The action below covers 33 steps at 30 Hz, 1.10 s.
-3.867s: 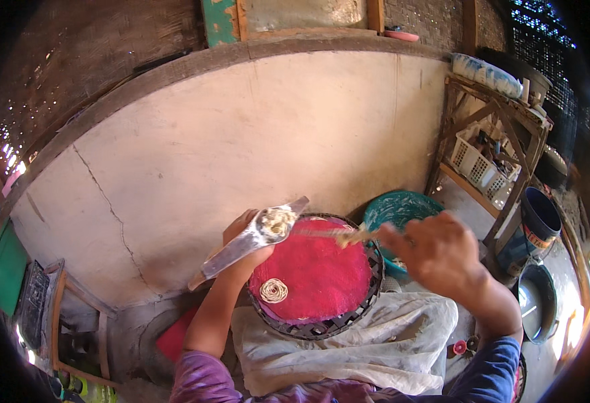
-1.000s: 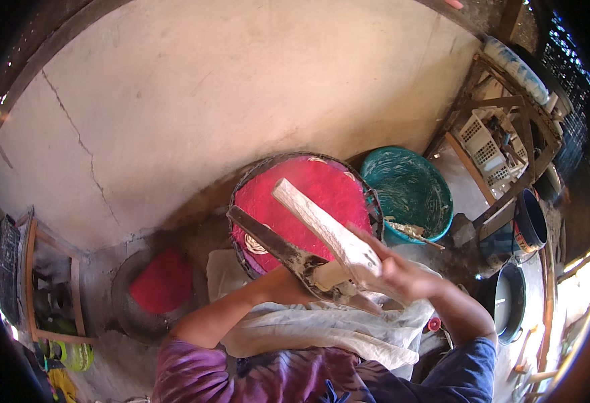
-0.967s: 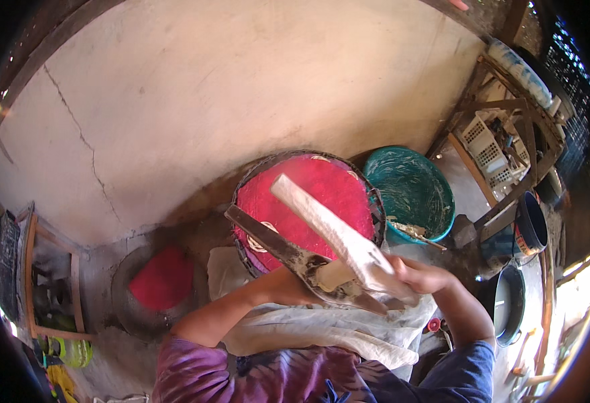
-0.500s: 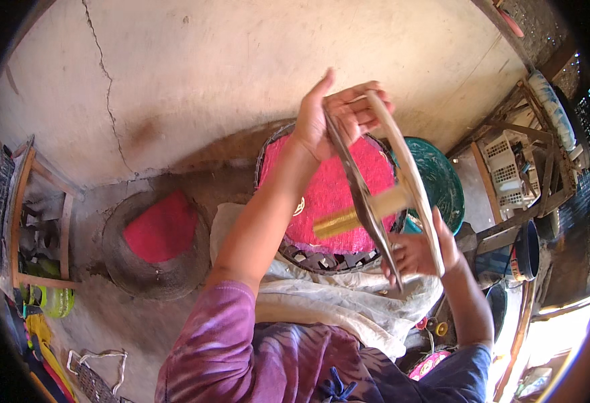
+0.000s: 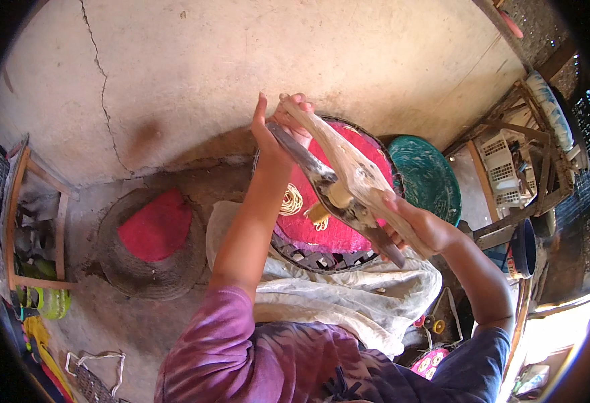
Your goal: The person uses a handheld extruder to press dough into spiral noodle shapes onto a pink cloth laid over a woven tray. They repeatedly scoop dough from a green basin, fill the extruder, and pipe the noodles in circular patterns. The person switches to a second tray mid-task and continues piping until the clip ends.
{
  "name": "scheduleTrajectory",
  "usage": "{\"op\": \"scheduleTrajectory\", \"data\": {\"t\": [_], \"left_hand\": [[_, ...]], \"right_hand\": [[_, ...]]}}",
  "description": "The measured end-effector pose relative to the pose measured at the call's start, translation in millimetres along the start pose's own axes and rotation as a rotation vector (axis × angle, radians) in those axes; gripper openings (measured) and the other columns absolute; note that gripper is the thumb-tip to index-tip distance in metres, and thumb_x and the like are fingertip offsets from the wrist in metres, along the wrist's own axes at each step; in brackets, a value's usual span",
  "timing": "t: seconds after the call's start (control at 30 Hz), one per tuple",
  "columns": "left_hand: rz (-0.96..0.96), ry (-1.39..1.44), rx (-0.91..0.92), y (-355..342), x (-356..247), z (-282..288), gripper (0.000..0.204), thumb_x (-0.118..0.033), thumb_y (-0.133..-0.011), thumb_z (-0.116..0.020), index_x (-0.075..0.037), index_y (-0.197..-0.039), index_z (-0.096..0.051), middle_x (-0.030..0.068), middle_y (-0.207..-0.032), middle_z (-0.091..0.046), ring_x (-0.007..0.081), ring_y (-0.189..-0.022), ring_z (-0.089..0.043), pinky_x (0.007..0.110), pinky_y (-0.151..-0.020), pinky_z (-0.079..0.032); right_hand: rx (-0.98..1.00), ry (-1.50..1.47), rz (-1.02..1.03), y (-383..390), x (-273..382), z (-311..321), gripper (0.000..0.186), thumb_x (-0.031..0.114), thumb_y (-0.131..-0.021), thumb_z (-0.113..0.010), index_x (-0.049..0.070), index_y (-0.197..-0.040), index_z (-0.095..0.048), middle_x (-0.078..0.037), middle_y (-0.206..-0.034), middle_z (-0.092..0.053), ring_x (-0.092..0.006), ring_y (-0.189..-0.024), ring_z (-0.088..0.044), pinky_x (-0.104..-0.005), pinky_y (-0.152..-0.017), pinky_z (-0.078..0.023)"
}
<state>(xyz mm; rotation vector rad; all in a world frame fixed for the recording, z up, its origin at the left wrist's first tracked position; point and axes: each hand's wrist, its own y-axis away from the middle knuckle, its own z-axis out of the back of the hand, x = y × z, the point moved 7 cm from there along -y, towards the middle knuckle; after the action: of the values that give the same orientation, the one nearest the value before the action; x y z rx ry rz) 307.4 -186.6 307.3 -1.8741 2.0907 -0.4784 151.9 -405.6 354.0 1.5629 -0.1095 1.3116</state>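
Between my hands is a wooden reel-like frame, made of a pale bar (image 5: 342, 156) and a dark, worn bar (image 5: 302, 160) set side by side. A short pale wooden axle (image 5: 340, 195) joins them, and a golden end piece (image 5: 318, 214) shows below the dark bar. My left hand (image 5: 273, 137) is closed around the upper ends, thumb raised. My right hand (image 5: 421, 225) grips the lower end, with fingers partly hidden behind the bars. Beneath the frame lies a round pink surface (image 5: 369, 146) in a dark woven rim, bearing coils of pale cord (image 5: 290, 200).
A green basin (image 5: 436, 176) stands right of the pink round, by a wooden rack (image 5: 547, 134) with a white plastic basket (image 5: 503, 164). White cloth (image 5: 349, 299) drapes in front of me. On the left floor sits a round grey mat (image 5: 117, 262) with folded pink cloth (image 5: 157, 228).
The frame has turned, so its bars slant more to the lower right. My left hand has moved left and slightly down with its end; my right hand has risen along the bars.
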Motion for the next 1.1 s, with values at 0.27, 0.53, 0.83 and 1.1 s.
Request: {"op": "scheduleTrajectory", "data": {"t": [0.27, 0.53, 0.83, 1.1], "left_hand": [[-0.030, -0.056, -0.009, -9.1, 6.8, -20.2, 0.040, -0.048, -0.098, -0.040, -0.016, -0.083, -0.061, -0.0007, -0.088, -0.058, 0.0188, -0.085, -0.058, 0.046, -0.082, -0.045], [0.000, -0.015, -0.148, 12.4, 25.6, 9.8, 0.040, -0.046, -0.098, -0.042, -0.015, -0.080, -0.060, 0.0010, -0.086, -0.058, 0.0214, -0.083, -0.058, 0.049, -0.078, -0.051], [0.087, 0.254, 0.074, 0.4, 34.0, 26.9, 0.048, -0.057, -0.093, -0.047, -0.015, -0.079, -0.063, 0.0065, -0.090, -0.061, 0.0157, -0.061, -0.052, 0.024, -0.042, -0.044], [-0.107, 0.241, 0.117, 6.6, 8.4, 37.8, 0.027, -0.038, -0.095, -0.056, -0.012, -0.087, -0.061, 0.0039, -0.092, -0.062, 0.0120, -0.071, -0.056, 0.021, -0.049, -0.046]], "right_hand": [[-0.151, 0.076, 0.066, 7.4, 9.4, 12.2, 0.070, 0.062, -0.096, -0.040, -0.003, -0.113, -0.060, -0.010, -0.092, -0.066, -0.0127, -0.068, -0.059, -0.0264, -0.060, -0.049], [-0.118, -0.020, -0.018, 18.6, -18.5, 6.5, 0.069, 0.061, -0.098, -0.037, -0.003, -0.114, -0.061, -0.010, -0.089, -0.066, -0.0154, -0.069, -0.061, -0.0283, -0.060, -0.049], [0.276, -0.819, 0.234, -46.0, -61.1, 2.4, 0.081, 0.072, -0.091, -0.032, 0.004, -0.132, -0.048, -0.023, -0.094, -0.064, -0.0339, -0.067, -0.067, -0.0450, -0.064, -0.057], [0.404, -0.840, 0.218, -94.7, -88.9, -24.8, 0.074, 0.062, -0.092, -0.039, 0.006, -0.140, -0.041, -0.014, -0.080, -0.059, -0.0137, -0.049, -0.057, -0.0280, -0.046, -0.051]]}}
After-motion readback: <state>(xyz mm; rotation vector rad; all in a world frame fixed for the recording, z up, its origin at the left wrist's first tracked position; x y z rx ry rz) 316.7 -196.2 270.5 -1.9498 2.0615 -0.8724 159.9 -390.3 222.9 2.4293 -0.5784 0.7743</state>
